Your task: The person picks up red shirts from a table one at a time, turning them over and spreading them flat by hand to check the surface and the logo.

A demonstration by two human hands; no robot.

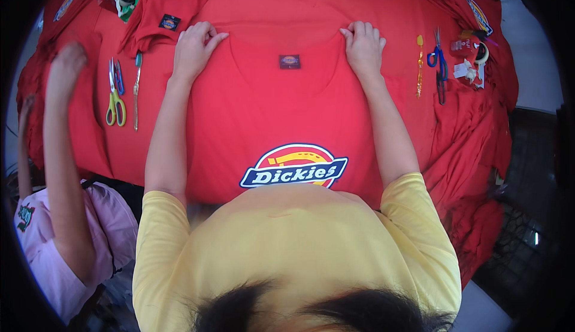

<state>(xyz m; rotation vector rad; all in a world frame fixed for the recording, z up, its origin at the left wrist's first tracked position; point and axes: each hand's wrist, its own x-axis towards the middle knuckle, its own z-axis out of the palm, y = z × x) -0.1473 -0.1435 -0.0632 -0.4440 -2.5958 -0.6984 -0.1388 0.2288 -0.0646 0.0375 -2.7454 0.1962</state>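
A red T-shirt (pixel 281 116) lies spread on the red-covered table in front of me, its neckline at the far side. A printed logo (pixel 293 170) in blue, white, yellow and red sits on its chest, and a small dark label (pixel 290 62) shows inside the neck. My left hand (pixel 194 47) is closed on the shirt's left shoulder, thumb pointing inward. At the opposite shoulder, my right hand (pixel 363 50) pinches the cloth, with its fingers curled. Between the two hands the neckline hangs in a wide, loose curve.
Left of me lie yellow-handled scissors (pixel 116 107), blue snips (pixel 120 79) and a thin teal-topped tool (pixel 138 68). To the right are an amber tool (pixel 420 65), blue-handled scissors (pixel 437 59) and a tape roll (pixel 481 53). Red garments (pixel 473 146) surround; a co-worker's arm (pixel 66 122) reaches in at left.
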